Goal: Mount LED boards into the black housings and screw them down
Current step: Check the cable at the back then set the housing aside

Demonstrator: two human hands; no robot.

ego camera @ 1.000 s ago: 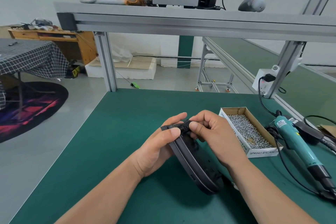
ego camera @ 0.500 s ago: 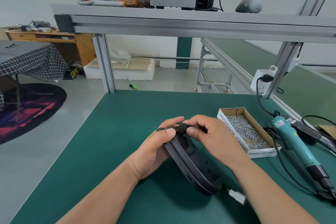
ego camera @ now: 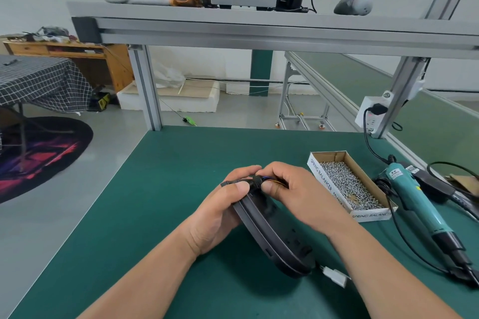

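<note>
A long black curved housing (ego camera: 274, 238) stands tilted on its edge on the green mat (ego camera: 160, 189), its near end resting on the mat. My left hand (ego camera: 223, 210) grips its far end from the left, thumb on the rim. My right hand (ego camera: 293, 194) pinches a black grommet (ego camera: 256, 181) with coloured wires (ego camera: 274, 182) at the housing's top. A white connector (ego camera: 335, 276) lies on the mat by the near end. No LED board can be made out.
An open cardboard box of small screws (ego camera: 347, 184) sits right of my hands. A teal electric screwdriver (ego camera: 420, 204) with its cable lies further right. An aluminium frame post (ego camera: 146, 88) and shelf (ego camera: 259, 26) stand behind; a power strip (ego camera: 370, 112) hangs on the right post.
The housing has tipped a little and its near end slid left, uncovering the white connector. My right fingers have drawn the grommet out, so coloured wires now show.
</note>
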